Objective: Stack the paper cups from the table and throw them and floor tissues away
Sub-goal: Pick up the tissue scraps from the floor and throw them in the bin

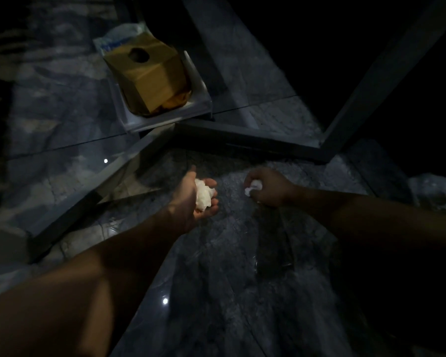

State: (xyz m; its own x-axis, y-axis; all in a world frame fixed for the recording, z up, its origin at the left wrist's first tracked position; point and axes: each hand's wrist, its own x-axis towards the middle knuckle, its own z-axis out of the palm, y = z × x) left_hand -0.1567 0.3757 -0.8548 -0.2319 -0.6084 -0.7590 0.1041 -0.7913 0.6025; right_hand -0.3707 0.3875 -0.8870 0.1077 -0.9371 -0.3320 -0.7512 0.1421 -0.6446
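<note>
The scene is dark, and both of my arms reach down over a grey marble floor. My left hand (191,199) is cupped palm-up and cradles a crumpled white tissue wad (203,195). A short way to the right, my right hand (268,188) is curled around a second crumpled white tissue (252,188), low over the floor. No paper cups are in view.
A white bin (204,99) at the upper middle holds a brown paper bag (150,76), with a plastic bag behind it. Dark metal table legs and a floor bar (242,140) cross just beyond my hands. Another crumpled plastic shape lies at the right edge (438,191).
</note>
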